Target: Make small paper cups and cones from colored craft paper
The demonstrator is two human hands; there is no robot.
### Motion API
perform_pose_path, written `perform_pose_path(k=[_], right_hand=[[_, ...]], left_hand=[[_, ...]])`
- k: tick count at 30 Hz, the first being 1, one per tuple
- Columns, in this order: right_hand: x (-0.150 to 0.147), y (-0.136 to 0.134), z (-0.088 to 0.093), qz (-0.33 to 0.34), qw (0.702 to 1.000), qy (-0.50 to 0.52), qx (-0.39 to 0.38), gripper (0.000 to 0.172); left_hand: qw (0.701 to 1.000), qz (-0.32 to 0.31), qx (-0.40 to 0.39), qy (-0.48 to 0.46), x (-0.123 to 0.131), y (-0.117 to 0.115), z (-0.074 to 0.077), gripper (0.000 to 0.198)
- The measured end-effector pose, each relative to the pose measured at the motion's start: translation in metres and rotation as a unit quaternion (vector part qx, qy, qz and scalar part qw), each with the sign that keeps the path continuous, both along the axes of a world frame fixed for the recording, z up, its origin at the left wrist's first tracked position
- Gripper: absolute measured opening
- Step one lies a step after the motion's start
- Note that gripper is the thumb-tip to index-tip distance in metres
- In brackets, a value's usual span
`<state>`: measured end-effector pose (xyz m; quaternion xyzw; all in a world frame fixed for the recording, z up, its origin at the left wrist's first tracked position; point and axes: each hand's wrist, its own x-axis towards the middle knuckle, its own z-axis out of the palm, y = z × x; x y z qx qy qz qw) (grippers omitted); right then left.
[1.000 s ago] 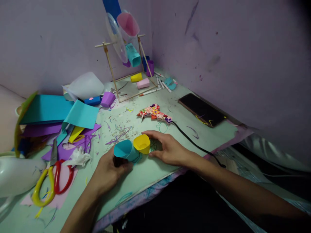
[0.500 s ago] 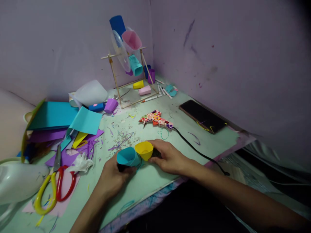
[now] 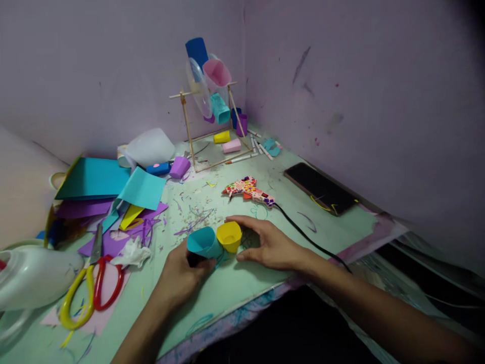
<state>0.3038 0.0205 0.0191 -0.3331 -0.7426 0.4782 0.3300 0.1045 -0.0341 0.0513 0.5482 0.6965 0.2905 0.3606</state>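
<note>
My left hand (image 3: 185,275) is wrapped around a teal paper cup (image 3: 204,243), its thumb along the near side. Just right of it stands a yellow paper cup (image 3: 229,236), close against the teal one; whether they touch I cannot tell. My right hand (image 3: 267,245) curves beside the yellow cup with thumb and fingers apart and a gap between them and the cup. Beyond the cups lies a flower-patterned glue gun (image 3: 248,191), nozzle to the left and its black cord running off to the right.
A stick frame (image 3: 186,126) carrying a wheel of coloured cups (image 3: 217,73) stands at the back corner. Scissors (image 3: 93,275), paper sheets (image 3: 94,177) and a white plastic bottle (image 3: 38,275) lie on the left. A phone (image 3: 320,187) rests at the right, near the wall.
My right hand has loosened from the yellow cup, its fingers now spread beside it. My left hand keeps hold of the teal cup. The view has shifted slightly.
</note>
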Motion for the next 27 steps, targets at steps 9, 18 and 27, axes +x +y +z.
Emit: perform_pose_path(k=[9, 18, 27], right_hand=[[-0.014, 0.031, 0.015, 0.093, 0.969, 0.141, -0.181, 0.032], [-0.060, 0.053, 0.036, 0.108, 0.899, 0.249, -0.345, 0.044], [-0.071, 0.055, 0.018, 0.064, 0.934, 0.227, -0.269, 0.044]], left_hand=[[0.988, 0.132, 0.056, 0.063, -0.037, 0.027, 0.009, 0.033], [0.969, 0.188, 0.124, 0.100, -0.056, 0.089, 0.014, 0.043], [0.991, 0.058, 0.088, -0.084, -0.011, 0.027, 0.021, 0.037]])
